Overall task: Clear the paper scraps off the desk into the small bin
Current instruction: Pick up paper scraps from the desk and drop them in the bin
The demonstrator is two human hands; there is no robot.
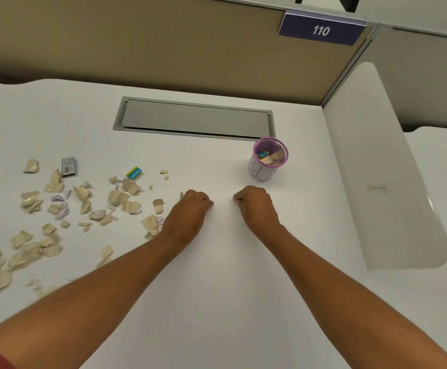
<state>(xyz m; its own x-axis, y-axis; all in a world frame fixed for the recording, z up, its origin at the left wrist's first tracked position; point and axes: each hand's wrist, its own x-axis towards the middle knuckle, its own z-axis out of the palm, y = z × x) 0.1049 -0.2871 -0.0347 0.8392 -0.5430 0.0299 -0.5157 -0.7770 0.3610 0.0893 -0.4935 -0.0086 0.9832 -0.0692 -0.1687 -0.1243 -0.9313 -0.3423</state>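
A: The paper scraps lie scattered over the table's left side; the small bin stands well apart, right, some pieces already in it.

B: Both fists look curled, left hand beside the nearest scraps, right hand on bare table; whether either holds anything I cannot tell.

A: Best gather a cluster before carrying.

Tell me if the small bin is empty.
Not empty: the small bin stands upright with beige paper scraps and a blue-yellow piece inside.

White desk with grey cable hatch, tan partition, sign "110", white side divider.
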